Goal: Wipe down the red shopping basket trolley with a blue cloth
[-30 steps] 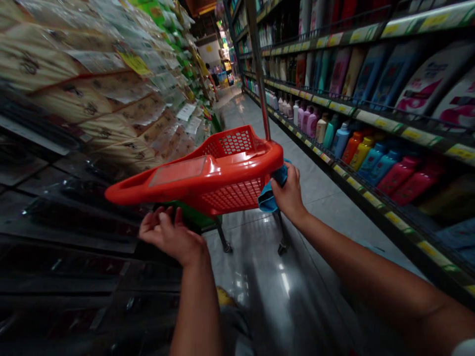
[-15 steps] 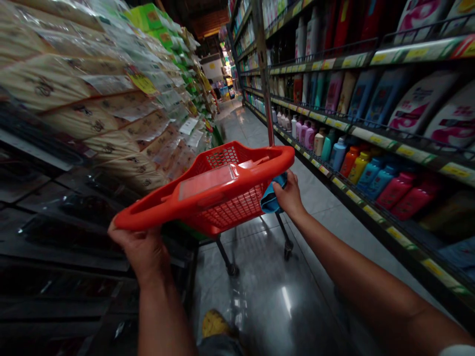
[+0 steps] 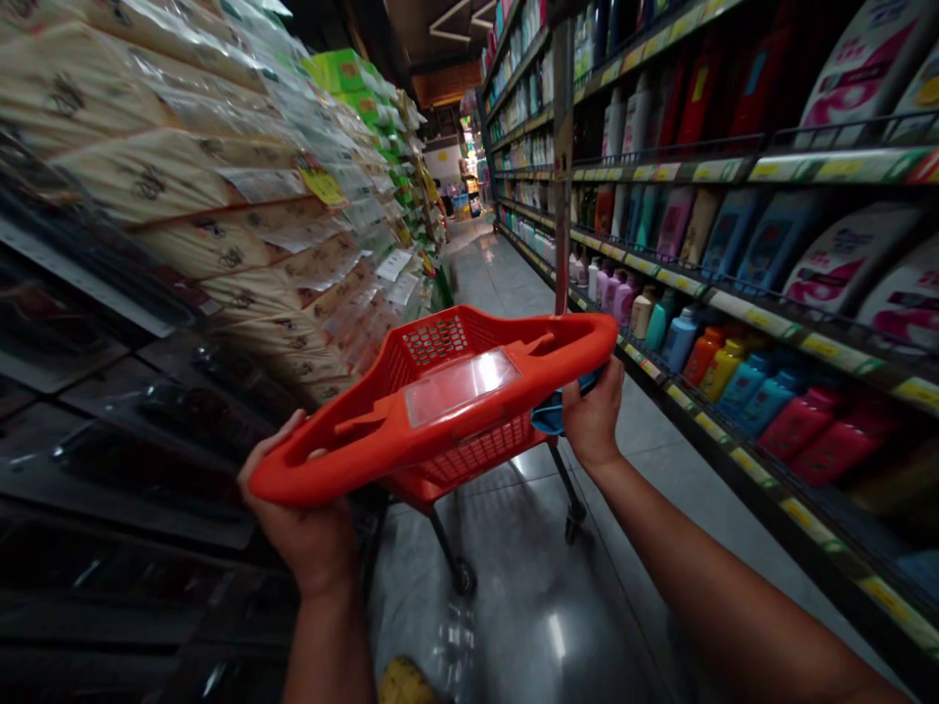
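An orange-red plastic shopping cart [image 3: 432, 328] stands in front of me, its looped handle [image 3: 547, 383] nearest, with a clear panel [image 3: 462, 386] in the middle. At the handle's left end, my left hand [image 3: 304, 533] is closed around the loop, fingers partly hidden behind it. My right hand [image 3: 596, 420] is closed under the right end and touches it. A blue cloth [image 3: 547, 418] is bunched in that hand, partly covered by the handle. The basket's inside is mostly hidden by the handle and panel.
Wrapped packs [image 3: 168, 176] are piled high on the left, close to the cart. Shelves [image 3: 784, 337] of colourful bottles run along the right, with a metal post [image 3: 562, 166] at their edge. Grey tiled floor [image 3: 506, 587] continues down the aisle. A yellow shoe [image 3: 405, 680] shows below.
The cart handle and both hands sit lower and further right in view. My right hand has come closer against the handle's end, and less of the blue cloth shows.
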`<state>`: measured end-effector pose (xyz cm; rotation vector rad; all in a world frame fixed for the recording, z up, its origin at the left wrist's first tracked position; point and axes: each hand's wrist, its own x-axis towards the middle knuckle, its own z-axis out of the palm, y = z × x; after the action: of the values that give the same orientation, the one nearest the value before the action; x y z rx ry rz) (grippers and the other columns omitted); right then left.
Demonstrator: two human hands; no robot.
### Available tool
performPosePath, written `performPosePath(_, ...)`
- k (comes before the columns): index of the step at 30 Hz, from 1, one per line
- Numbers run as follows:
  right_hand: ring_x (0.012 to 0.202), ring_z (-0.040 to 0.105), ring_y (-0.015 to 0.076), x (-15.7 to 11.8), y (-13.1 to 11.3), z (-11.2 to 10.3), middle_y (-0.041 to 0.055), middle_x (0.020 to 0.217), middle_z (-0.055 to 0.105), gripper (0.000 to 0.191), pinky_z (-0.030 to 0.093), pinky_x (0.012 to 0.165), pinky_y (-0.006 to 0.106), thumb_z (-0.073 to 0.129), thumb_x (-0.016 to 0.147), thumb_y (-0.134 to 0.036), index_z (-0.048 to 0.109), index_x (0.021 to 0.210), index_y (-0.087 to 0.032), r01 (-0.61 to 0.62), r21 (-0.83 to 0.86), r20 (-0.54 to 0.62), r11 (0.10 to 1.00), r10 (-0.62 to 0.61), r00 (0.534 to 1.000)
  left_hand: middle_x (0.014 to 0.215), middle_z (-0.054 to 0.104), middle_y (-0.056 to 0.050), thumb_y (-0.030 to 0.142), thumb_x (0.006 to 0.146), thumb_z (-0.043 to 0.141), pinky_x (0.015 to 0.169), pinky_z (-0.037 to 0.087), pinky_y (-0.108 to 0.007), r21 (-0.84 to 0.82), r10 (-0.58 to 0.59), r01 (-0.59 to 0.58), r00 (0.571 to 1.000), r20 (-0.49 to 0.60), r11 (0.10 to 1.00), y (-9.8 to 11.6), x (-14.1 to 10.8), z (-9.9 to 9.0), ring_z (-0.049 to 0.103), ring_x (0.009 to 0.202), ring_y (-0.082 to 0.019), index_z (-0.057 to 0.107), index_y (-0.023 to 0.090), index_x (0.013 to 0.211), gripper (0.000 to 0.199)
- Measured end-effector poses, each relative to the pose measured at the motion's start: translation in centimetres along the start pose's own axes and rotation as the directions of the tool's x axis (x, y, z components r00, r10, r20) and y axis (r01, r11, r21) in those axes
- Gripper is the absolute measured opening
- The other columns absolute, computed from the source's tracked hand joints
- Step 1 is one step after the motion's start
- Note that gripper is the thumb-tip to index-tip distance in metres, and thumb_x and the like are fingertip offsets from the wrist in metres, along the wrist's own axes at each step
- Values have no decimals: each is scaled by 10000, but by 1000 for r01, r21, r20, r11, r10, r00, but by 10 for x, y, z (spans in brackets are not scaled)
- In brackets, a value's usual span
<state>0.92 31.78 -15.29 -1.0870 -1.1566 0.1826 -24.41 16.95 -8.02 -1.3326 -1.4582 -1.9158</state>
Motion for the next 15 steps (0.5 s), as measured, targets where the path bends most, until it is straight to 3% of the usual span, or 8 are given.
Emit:
performPosePath(6,1187,571,311,-24,-15,-10,163,1245,568,521,459,1043,540,548,900,-441,471,1335,-164,-65,32,-11,997,65,998,1204,681,-78,350,855,701,1068,501,-432,-75,-18,13,998,-65,997,5,-7,-7,660,1121,-202,565,183,1177,387)
performPosePath(10,1235,557,295,-27,-36,-19,139,1283,575,487,457,1074,533,551,911,-465,506,1317,-199,95,83,127,992,-105,986,1122,675,-56,423,851,694,1074,485,-443,18,16,-16,1000,-13,1000,5,-9,-13,649,1081,-197,587,196,1065,329)
performPosePath(12,1270,536,285,-15,-44,-22,126,1295,574,420,442,1103,521,551,921,-456,558,1259,-207,182,102,152,978,-196,969,1105,676,-51,395,840,718,1084,480,-471,-48,12,-11,1000,17,999,6,-11,-13,657,1086,-205,550,210,1028,313)
performPosePath(15,1250,560,266,3,-51,-22,119,1303,595,315,431,1122,519,497,957,-387,624,1186,-211,197,102,209,975,-215,954,1104,679,-46,325,840,730,1092,480,-486,-125,3,3,999,47,992,10,-17,-10,671,1085,-200,505,222,1014,303)
